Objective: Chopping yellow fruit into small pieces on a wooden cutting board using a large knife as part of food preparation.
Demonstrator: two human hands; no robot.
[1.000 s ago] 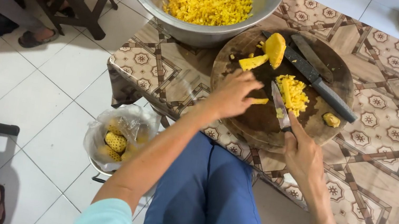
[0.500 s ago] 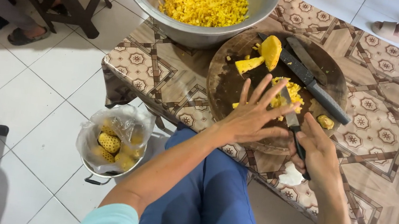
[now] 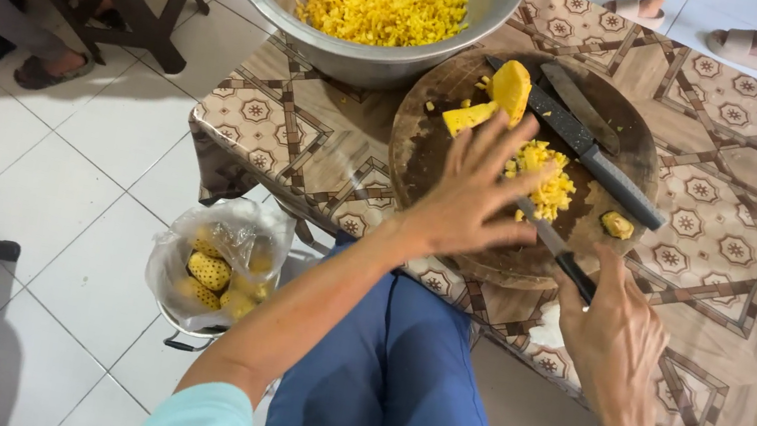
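the left hand (image 3: pixel 472 198) is spread open, fingers splayed, above the round wooden cutting board (image 3: pixel 430 140) with nothing in it. the right hand (image 3: pixel 612 336) is closed around the dark handle of a knife (image 3: pixel 550 245), whose blade points toward 11 o'clock under the left hand's fingers. a pile of chopped yellow fruit (image 3: pixel 547 174) lies on the board at 1 o'clock from the left hand. two larger fruit pieces (image 3: pixel 498 100) sit at 12 o'clock. a second, longer knife (image 3: pixel 599 162) lies across the board. a metal bowl (image 3: pixel 324 42) of chopped fruit stands at 11 o'clock.
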